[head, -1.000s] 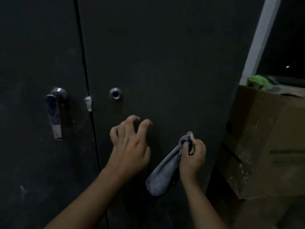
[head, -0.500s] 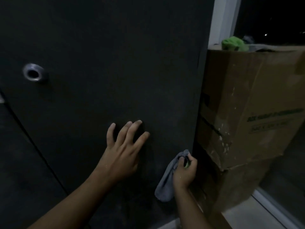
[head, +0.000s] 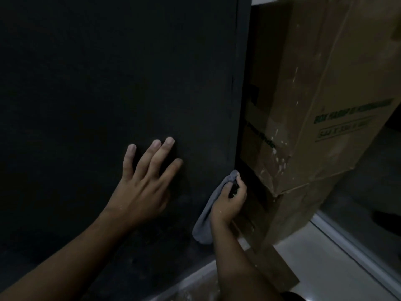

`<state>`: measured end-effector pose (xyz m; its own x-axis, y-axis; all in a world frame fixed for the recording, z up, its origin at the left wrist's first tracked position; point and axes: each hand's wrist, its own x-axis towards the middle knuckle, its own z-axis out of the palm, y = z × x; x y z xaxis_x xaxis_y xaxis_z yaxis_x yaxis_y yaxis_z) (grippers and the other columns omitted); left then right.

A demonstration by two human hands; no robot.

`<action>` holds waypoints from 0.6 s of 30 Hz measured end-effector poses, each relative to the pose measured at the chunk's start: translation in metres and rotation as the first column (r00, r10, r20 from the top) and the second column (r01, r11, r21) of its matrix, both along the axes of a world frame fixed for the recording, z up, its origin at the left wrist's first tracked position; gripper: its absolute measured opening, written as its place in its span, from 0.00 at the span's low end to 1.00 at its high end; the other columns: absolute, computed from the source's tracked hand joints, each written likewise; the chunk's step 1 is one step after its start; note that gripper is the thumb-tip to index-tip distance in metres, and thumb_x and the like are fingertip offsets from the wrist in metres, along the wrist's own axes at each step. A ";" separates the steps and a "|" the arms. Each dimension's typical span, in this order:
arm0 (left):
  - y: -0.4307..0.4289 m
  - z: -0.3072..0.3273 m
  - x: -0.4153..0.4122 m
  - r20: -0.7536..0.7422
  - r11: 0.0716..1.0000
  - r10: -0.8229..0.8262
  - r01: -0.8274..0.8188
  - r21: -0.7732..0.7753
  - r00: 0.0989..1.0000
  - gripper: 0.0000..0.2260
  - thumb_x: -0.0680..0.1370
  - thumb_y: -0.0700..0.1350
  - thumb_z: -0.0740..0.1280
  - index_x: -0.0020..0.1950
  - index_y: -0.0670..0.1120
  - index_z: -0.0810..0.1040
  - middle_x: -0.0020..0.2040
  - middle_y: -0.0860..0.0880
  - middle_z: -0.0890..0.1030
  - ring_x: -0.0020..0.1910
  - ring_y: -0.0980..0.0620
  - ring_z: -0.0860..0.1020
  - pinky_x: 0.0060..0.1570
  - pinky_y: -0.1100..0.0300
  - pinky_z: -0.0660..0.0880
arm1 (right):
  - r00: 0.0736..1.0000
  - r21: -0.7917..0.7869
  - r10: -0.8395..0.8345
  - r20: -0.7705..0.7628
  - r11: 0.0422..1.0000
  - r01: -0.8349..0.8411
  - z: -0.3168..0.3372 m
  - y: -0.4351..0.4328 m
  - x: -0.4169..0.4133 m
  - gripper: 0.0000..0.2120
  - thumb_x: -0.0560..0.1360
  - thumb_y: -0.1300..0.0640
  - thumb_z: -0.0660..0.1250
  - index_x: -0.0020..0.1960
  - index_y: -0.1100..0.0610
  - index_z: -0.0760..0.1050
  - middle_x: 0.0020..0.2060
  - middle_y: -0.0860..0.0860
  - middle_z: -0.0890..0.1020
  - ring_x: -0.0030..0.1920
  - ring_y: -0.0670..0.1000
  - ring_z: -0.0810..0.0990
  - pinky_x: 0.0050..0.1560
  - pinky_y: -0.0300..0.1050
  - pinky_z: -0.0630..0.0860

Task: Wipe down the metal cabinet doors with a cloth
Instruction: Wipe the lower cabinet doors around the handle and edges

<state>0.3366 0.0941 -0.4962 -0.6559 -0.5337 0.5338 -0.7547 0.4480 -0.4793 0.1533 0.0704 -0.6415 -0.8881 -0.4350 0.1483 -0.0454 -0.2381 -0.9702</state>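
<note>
Near the lower right edge of the dark metal cabinet door (head: 108,83), a person's right hand (head: 227,203) clenches a bunched grey cloth (head: 204,222), which hangs from the fist at the narrow gap between the door and a cardboard box (head: 325,83) standing just beside it. The left hand (head: 141,187) lies flat on the door face, well inside that edge, fingers straight and spread, grasping nothing, forearm rising from the lower left. Pale floor (head: 314,253) lies open below the box.

light: dim | right: cardboard boxes (head: 325,83), stacked, white-flecked | floor (head: 308,270): pale | pale strip (head: 358,255) crossing floor
</note>
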 end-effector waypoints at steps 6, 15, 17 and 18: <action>-0.010 -0.016 0.000 -0.006 0.995 -0.028 0.027 -0.097 1.000 0.24 0.75 0.50 0.62 0.70 0.46 0.72 0.80 0.39 0.54 0.81 0.42 0.46 0.76 0.39 0.37 | 0.966 0.200 0.034 0.257 0.976 -0.088 -0.047 0.001 -0.012 0.15 0.84 0.63 0.59 0.70 0.58 0.72 0.69 0.56 0.75 0.69 0.55 0.74 0.62 0.40 0.67; -0.009 -0.018 0.006 0.019 0.994 -0.068 0.069 -0.080 0.998 0.23 0.77 0.50 0.62 0.71 0.44 0.71 0.80 0.39 0.57 0.80 0.41 0.53 0.77 0.40 0.41 | 0.989 0.019 0.018 0.147 1.000 -0.021 -0.008 0.010 0.020 0.12 0.83 0.64 0.62 0.63 0.52 0.74 0.62 0.49 0.78 0.57 0.35 0.76 0.54 0.24 0.68; -0.005 -0.018 0.010 0.020 0.996 -0.077 0.078 -0.053 0.997 0.22 0.78 0.49 0.60 0.71 0.43 0.72 0.80 0.41 0.59 0.79 0.42 0.55 0.78 0.43 0.41 | 0.999 -0.038 0.046 0.012 0.998 -0.046 0.001 0.013 0.033 0.12 0.81 0.66 0.64 0.61 0.53 0.75 0.58 0.46 0.78 0.56 0.31 0.75 0.54 0.24 0.69; -0.003 -0.019 0.014 0.023 0.996 -0.082 0.083 -0.034 0.996 0.22 0.78 0.49 0.59 0.70 0.43 0.73 0.80 0.41 0.59 0.79 0.42 0.55 0.78 0.43 0.41 | 0.995 -0.056 0.074 -0.071 0.995 -0.078 0.000 0.017 0.038 0.12 0.81 0.67 0.65 0.61 0.55 0.76 0.57 0.47 0.78 0.57 0.33 0.76 0.56 0.26 0.70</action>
